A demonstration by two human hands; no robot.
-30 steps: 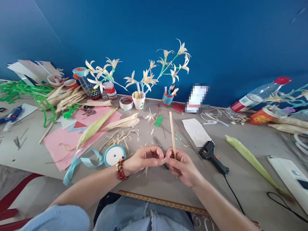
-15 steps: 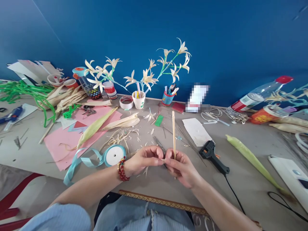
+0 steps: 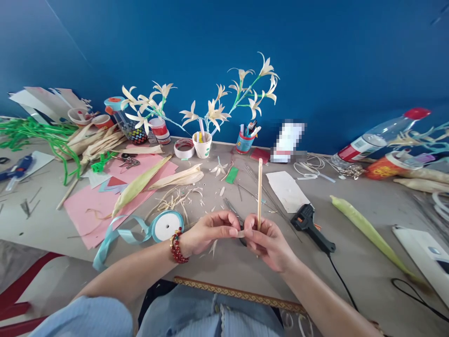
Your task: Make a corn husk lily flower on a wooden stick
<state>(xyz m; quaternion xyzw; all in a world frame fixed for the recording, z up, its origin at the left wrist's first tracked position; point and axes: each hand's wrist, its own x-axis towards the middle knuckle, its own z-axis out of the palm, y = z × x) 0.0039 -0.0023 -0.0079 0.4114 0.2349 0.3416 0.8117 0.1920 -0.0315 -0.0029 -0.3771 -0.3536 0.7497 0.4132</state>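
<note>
A small pale strip [image 3: 241,233], which looks like a piece of corn husk, spans the short gap between my hands. The thumb and finger of my left hand [image 3: 219,228] pinch one end of it. My right hand [image 3: 264,241] is closed, pinching the other end while its fingers clasp an upright wooden stick [image 3: 259,192], possibly a pair of chopsticks. Behind the fingers lie dark scissors [image 3: 233,209], partly hidden. Left of my left hand is a spool of light blue ribbon [image 3: 167,226], its loose end [image 3: 105,245] trailing over the table edge.
A black glue gun [image 3: 312,228] with a cord lies to the right, near a green corn husk [image 3: 368,234]. Husk flowers [image 3: 215,112] stand in a white cup [image 3: 202,149] at the back. Pink paper [image 3: 87,213], dry husks [image 3: 178,178] and wires [image 3: 261,180] are scattered about.
My hands have moved slightly apart, so more of the pale strip shows between them. The right hand and its wooden stick have shifted a little to the right.
</note>
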